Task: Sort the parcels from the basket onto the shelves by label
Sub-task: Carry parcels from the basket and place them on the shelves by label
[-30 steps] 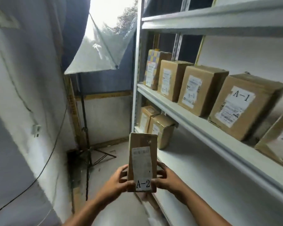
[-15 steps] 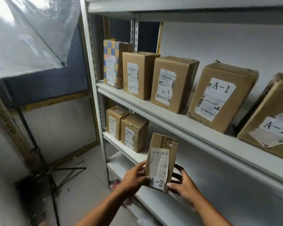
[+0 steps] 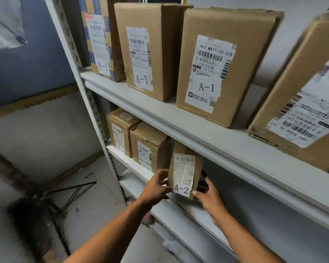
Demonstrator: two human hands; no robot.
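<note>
Here both hands, left hand [image 3: 156, 186] and right hand [image 3: 207, 194], clamp the A-2 parcel [image 3: 184, 171] upright on the lower shelf [image 3: 160, 209] (right of two boxes there, apparently its matching row).

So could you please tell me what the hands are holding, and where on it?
Both grip the slim brown cardboard parcel labelled A-2 near its bottom: left hand on the left edge, right hand on the right edge.

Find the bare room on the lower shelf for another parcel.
Free: the lower shelf right of the A-2 parcel both hands hold. Crowded: left of it, where two boxes stand close together.
</note>
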